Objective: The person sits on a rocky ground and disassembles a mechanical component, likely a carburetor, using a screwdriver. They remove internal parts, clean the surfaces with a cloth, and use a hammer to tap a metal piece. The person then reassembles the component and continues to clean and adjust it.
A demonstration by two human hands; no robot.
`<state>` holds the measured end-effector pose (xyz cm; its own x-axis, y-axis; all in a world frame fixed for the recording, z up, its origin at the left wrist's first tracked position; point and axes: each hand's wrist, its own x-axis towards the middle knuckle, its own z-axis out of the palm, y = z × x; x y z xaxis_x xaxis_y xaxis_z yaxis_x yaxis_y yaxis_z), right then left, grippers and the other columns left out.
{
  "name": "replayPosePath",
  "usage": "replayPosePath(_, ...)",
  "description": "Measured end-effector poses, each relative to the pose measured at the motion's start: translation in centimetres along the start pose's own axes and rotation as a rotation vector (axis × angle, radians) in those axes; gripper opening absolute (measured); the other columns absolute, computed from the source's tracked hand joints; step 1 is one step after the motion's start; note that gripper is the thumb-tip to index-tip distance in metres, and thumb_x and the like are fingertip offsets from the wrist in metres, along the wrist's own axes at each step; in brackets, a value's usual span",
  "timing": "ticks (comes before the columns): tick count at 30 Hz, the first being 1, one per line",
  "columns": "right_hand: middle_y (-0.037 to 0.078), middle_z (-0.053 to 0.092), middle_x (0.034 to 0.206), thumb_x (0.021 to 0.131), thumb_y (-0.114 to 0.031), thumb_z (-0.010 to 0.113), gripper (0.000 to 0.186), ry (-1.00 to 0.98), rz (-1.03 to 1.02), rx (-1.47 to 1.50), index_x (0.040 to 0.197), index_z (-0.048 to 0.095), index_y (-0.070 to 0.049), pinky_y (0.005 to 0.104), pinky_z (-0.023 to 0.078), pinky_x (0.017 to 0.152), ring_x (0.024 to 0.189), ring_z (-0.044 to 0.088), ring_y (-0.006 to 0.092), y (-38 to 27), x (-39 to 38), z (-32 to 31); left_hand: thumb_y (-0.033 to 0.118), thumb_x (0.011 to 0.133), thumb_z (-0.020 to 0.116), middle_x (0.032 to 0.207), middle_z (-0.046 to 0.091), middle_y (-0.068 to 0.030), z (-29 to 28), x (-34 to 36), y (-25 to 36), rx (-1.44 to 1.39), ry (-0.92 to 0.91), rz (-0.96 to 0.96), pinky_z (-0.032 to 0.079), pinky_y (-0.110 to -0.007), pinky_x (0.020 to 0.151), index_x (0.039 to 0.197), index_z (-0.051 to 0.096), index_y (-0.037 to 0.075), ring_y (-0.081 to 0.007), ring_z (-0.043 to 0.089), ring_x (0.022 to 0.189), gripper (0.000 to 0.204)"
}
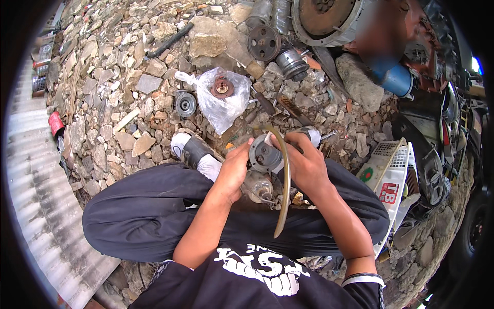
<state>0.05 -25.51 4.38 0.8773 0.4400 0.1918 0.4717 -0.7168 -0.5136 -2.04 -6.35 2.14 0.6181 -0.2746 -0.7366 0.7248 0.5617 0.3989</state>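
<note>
I sit with legs in dark trousers (139, 211) on rubble. My right hand (307, 165) grips a round grey metal machine part (265, 156) held over my lap. A curved olive hose (284, 190) runs from the part down across my lap. My left hand (234, 172) is closed on the left side of the part, above a clear glass-like piece (257, 186).
Broken stones (128, 87) cover the ground ahead. A clear plastic bag (222, 98) holds a rusty disc; a black pulley (185, 104) lies beside it. Rusty engine parts (324, 18) stand at the back. A white plastic container (393, 170) is on my right, corrugated sheet (36, 195) on my left.
</note>
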Motion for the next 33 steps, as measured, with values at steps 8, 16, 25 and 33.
replayPosePath(8, 0.012, 0.066, 0.113, 0.083, 0.002, 0.07, 0.052, -0.147, 0.01, -0.005, 0.133, 0.071, -0.014, 0.04, 0.06, 0.078, 0.093, 0.072, 0.0305, -0.2, 0.2, -0.5, 0.038, 0.112, 0.047, 0.107, 0.074, -0.0077, -0.1, 0.7, -0.9, 0.001, 0.02, -0.011, 0.061, -0.032, 0.073, 0.127, 0.066, 0.002, -0.017, 0.073, 0.088, 0.043)
replayPosePath(16, 0.009, 0.066, 0.115, 0.082, 0.004, 0.064, 0.048, -0.111, 0.01, 0.049, 0.125, 0.073, -0.016, 0.0431, 0.06, 0.075, 0.091, 0.072, 0.032, -0.5, 0.3, -0.3, 0.038, 0.112, 0.046, 0.108, 0.073, -0.0092, 0.0, 0.9, -2.0, 0.004, 0.016, 0.019, 0.062, -0.033, 0.072, 0.129, 0.065, 0.003, -0.0178, 0.073, 0.087, 0.043)
replayPosePath(25, 0.008, 0.065, 0.114, 0.084, 0.003, 0.064, 0.048, -0.129, -0.002, 0.07, 0.126, 0.073, -0.018, 0.0423, 0.06, 0.073, 0.088, 0.071, 0.0308, -0.2, 0.2, -0.2, 0.04, 0.112, 0.043, 0.097, 0.069, -0.0118, 0.5, 0.8, -1.4, -0.017, 0.044, 0.001, 0.062, -0.038, 0.054, 0.123, 0.062, 0.004, -0.0232, 0.071, 0.069, 0.042)
replayPosePath(33, 0.01, 0.066, 0.109, 0.083, 0.007, 0.066, 0.05, -0.064, 0.03, 0.05, 0.128, 0.073, -0.014, 0.0391, 0.059, 0.072, 0.082, 0.071, 0.0286, -0.1, 0.6, -0.8, 0.041, 0.112, 0.044, 0.093, 0.072, -0.014, -0.3, 0.9, -0.2, -0.064, 0.055, 0.066, 0.06, -0.037, 0.051, 0.124, 0.064, 0.001, -0.0242, 0.07, 0.064, 0.046)
